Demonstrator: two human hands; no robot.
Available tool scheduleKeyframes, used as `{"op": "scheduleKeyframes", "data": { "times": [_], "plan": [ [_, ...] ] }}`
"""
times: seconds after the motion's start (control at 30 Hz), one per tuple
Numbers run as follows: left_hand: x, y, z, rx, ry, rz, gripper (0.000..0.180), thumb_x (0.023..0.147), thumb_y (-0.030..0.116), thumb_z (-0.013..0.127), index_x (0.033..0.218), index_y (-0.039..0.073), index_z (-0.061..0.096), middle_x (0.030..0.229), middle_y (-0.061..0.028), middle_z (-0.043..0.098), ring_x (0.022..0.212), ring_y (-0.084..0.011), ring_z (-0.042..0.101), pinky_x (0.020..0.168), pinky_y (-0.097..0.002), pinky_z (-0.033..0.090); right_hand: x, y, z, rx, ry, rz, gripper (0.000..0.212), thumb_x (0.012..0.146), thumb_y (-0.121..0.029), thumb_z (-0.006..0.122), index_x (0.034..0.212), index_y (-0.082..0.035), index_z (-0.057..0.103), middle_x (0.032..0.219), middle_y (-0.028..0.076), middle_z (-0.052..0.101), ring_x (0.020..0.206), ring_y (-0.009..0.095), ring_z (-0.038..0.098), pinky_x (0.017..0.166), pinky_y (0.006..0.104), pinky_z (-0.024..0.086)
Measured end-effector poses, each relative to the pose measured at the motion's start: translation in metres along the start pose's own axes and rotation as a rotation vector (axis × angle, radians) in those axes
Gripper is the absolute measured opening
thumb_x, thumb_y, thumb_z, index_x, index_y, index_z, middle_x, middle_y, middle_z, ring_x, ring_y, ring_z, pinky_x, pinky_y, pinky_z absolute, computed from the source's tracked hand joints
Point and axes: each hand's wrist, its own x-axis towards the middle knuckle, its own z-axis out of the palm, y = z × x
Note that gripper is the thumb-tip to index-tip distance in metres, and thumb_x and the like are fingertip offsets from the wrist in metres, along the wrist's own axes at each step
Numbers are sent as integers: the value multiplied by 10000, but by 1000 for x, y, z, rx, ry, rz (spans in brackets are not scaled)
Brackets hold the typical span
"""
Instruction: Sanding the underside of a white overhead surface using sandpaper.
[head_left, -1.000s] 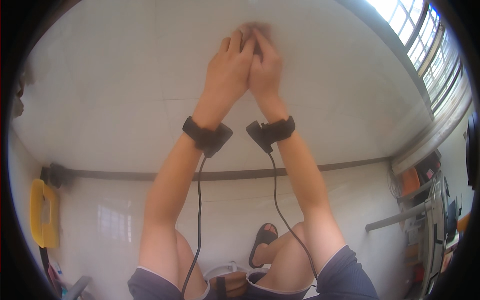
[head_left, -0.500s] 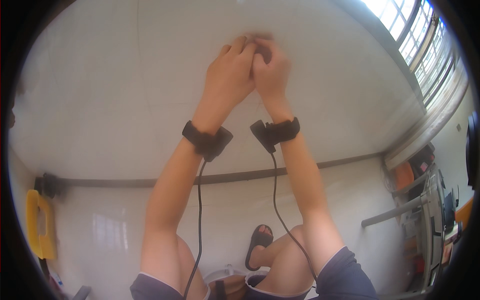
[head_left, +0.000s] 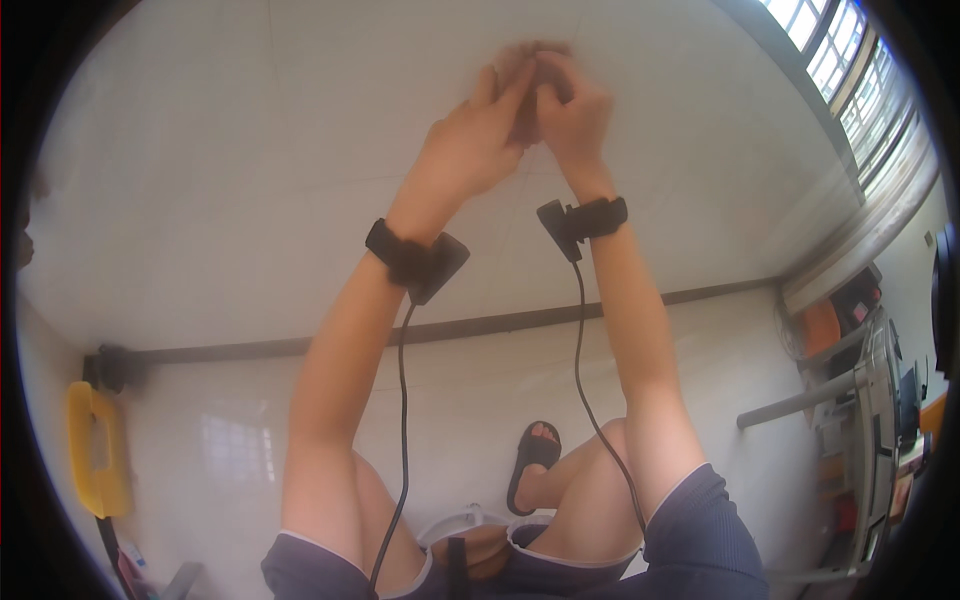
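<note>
Both hands are stretched out at the top middle, close together against a pale, glossy tiled surface (head_left: 300,150). My left hand (head_left: 468,148) is bent, its fingertips drawn in towards those of the right, with one finger raised. My right hand (head_left: 580,122) is curled, thumb and fingers pressed together in a pinch. Between and behind the fingertips is a dark reddish-brown patch; I cannot tell whether it is an object, shadow or reflection. Each wrist wears a black strap with a small block, the left strap (head_left: 405,260) and the right strap (head_left: 590,218), trailing cables.
A dark strip (head_left: 480,325) runs along the lower edge of the tiled surface. At far left stands a yellow frame-shaped thing (head_left: 80,450). My sandalled foot (head_left: 535,460) rests below. A grey metal frame (head_left: 870,430) with clutter stands at right, under a barred window (head_left: 835,50).
Both hands have shifted a little up and to the right, staying close together. The left hand's finger now stands more raised, and the whole view has tilted slightly.
</note>
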Motion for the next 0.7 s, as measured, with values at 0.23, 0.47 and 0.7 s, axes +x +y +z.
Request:
{"op": "scheduleKeyframes", "data": {
  "times": [0.23, 0.47, 0.7],
  "plan": [
    [10, 20, -5, -111, -77, -32, 694, 805, 104, 545, 1494, 155, 476, 1438, -131, 537, 1076, -366, 654, 879, -419, 550, 0, 13, -5, 92, 96, 4, 332, 783, -37, 581, 1066, -29, 755, 739, 149, 710, 620, 208, 654, 606, 333, 519],
    [15, 13, -14, -149, 169, 110, 592, 797, 113, 517, 1386, 101, 571, 1282, -103, 609, 982, -317, 674, 829, -408, 549, -9, 12, 1, 121, 43, -45, 400, 798, 29, 563, 1156, -10, 737, 830, 110, 728, 705, 142, 650, 641, 280, 526],
    [24, 10, -37, 6, 105, 28, 363, 803, 103, 540, 1134, 24, 666, 1087, -116, 669, 906, -288, 700, 729, -406, 566, -3, -10, 16, 167, -32, -100, 444, 806, 35, 595, 1231, -17, 709, 881, 127, 747, 738, 156, 681, 671, 294, 548]
  ]
}}
